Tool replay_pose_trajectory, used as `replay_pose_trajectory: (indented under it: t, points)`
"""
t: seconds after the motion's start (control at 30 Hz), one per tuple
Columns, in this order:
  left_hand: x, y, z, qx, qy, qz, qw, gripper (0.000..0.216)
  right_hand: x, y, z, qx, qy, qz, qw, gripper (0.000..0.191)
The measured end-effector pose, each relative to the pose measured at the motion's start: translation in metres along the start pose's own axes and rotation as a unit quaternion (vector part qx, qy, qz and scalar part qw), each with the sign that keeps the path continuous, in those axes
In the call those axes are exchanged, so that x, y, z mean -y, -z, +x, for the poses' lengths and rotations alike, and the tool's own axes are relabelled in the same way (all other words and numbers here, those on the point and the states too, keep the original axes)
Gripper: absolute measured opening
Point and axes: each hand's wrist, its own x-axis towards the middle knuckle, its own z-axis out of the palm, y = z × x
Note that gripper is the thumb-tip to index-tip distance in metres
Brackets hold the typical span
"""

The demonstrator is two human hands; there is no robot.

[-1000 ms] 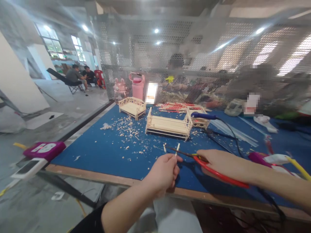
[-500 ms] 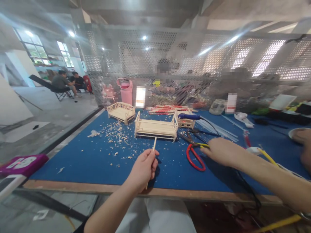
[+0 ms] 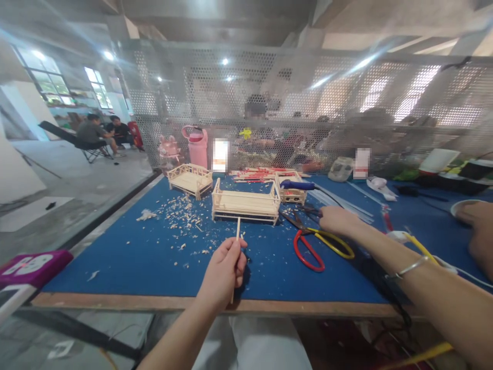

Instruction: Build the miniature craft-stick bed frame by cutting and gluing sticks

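Observation:
My left hand point(image 3: 224, 270) is closed around a thin wooden stick point(image 3: 238, 227), which points away from me over the blue mat. Just beyond its tip stands a small bench-like model made of sticks point(image 3: 246, 203). My right hand point(image 3: 341, 221) reaches past the scissors point(image 3: 308, 249), which lie open with one red and one yellow handle. Its fingers are bunched at the end of a dark-handled tool point(image 3: 311, 210), partly hidden; the exact grip is hard to see. Behind that tool lies a blue glue gun or soldering-type tool point(image 3: 296, 185) with a cable.
Two more stick models, a left one point(image 3: 190, 181) and a right one point(image 3: 289, 189), stand farther back. Red-and-plain sticks point(image 3: 265, 175) lie in a pile. Clear glue sticks point(image 3: 341, 202), wood scraps point(image 3: 185, 221) and a pink bottle point(image 3: 197, 146) are around. Another person's hand point(image 3: 481, 231) is at the right edge.
My right hand has moved from the scissors' yellow handle forward to the dark-handled tool, leaving the scissors on the mat. The left hand still holds the stick, now turned more upright.

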Motion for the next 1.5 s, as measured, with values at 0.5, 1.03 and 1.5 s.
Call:
replay_pose_trajectory:
  t: [0.5,1.03,1.5]
  points:
    - [0.003,-0.01,0.003,-0.035,-0.055,0.07,0.995,0.029,0.005,0.021,-0.093,-0.08,0.055,0.402,0.911,0.04]
    - [0.003,-0.033,-0.003,-0.025,-0.119,0.16,0.98,0.028,0.114,-0.038,-0.129,0.056,0.082,0.892,0.441,0.048]
    - [-0.017,-0.008,-0.019,0.0,-0.052,0.115,0.992,0.028,0.067,0.001,-0.091,0.044,0.189,0.574,0.795,0.069]
